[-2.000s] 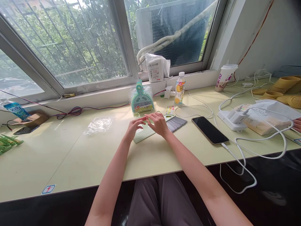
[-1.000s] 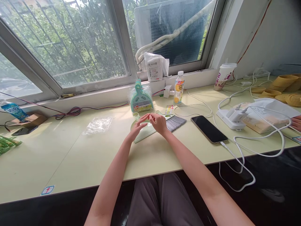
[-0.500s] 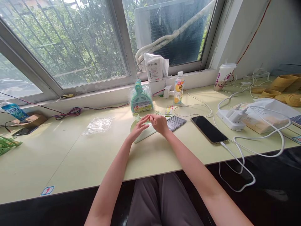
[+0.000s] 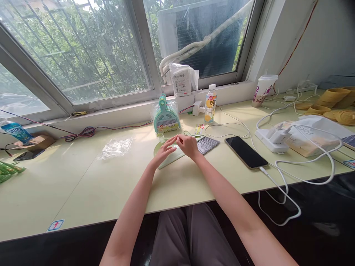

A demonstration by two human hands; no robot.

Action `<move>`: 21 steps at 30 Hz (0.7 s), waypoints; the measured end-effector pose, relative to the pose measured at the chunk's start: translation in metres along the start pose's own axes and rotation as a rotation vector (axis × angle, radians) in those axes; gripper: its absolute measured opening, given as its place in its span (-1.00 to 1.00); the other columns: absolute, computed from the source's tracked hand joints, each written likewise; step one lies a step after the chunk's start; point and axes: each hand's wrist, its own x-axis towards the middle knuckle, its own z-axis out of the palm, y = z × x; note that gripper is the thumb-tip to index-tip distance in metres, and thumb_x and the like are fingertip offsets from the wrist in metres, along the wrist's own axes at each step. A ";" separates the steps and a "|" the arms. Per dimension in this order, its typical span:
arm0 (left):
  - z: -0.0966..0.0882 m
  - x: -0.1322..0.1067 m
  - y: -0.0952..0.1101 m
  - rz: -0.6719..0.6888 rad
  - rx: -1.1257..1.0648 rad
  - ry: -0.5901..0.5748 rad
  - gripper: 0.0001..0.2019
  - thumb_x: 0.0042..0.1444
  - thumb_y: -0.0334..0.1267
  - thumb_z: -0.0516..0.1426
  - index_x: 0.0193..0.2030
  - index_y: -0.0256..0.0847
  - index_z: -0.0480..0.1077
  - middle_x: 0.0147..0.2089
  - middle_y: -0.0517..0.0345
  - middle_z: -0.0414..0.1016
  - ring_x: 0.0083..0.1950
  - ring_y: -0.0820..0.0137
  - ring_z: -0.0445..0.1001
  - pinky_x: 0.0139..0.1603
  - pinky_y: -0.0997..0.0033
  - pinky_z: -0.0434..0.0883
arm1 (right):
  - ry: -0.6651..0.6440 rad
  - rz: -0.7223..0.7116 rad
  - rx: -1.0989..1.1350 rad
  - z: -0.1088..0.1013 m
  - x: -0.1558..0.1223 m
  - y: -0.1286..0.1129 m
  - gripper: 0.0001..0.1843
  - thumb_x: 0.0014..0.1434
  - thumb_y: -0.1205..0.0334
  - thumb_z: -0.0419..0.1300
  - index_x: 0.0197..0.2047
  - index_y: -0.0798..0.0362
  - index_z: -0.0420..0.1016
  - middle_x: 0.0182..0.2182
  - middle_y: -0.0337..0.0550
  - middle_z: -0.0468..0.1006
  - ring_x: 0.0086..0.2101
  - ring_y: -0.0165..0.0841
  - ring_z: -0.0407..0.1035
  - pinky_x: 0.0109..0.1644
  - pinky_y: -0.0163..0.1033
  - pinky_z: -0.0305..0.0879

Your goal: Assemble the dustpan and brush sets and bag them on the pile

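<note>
1. Sliding windows [image 4: 102, 55] spanned the wall behind the work area.
2. Below them extended a pale yellow tabletop [image 4: 111, 188].
3. Packaged teal dustpan-and-brush sets [image 4: 167, 117] stood stacked near the sill.
4. Directly under both hands lay a light-green dustpan [image 4: 173, 157].
5. A matching hand brush [image 4: 208, 145], bristles pointing right, lay just beside the right hand [image 4: 188, 146].
6. Right-hand fingers were curled; whether they gripped anything could not be determined.
7. Left hand [image 4: 164, 150]: fingers extended, thumb apart, fingertips meeting the right hand's.
8. A smartphone [image 4: 246, 152] lay right of the brush, its cable connected.
</note>
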 end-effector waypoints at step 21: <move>-0.001 0.003 -0.007 -0.016 -0.164 0.018 -0.44 0.21 -0.10 -0.02 0.36 0.04 0.04 0.39 0.21 0.02 0.35 0.19 0.11 0.30 0.10 0.11 | -0.021 0.007 0.211 -0.003 0.001 -0.002 -0.72 0.22 0.22 -0.07 -0.50 0.05 0.27 -0.66 -0.31 0.22 -0.58 -0.45 0.07 -0.45 -0.34 -0.11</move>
